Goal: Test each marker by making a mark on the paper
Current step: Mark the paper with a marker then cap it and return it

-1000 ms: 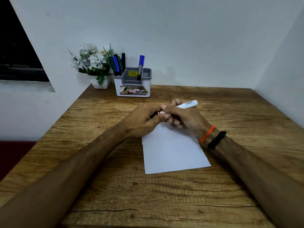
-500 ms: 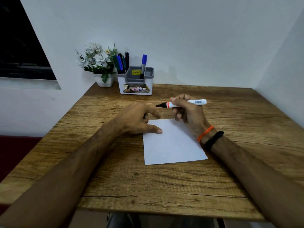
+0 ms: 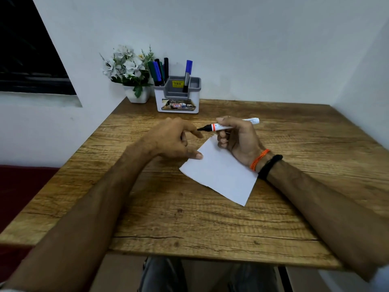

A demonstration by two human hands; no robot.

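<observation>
Marker [image 3: 226, 125] in right hand [image 3: 237, 140] lies near level, tip pointing left.

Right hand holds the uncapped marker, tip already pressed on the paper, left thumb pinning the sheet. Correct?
Not quite. In the head view the right hand holds the marker up, its tip above the table beyond the paper, not touching it. The left hand thumb does rest on the sheet.

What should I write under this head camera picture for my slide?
Right hand holds an uncapped marker above blank white paper while the left hand's thumb rests on the sheet's edge.
</observation>
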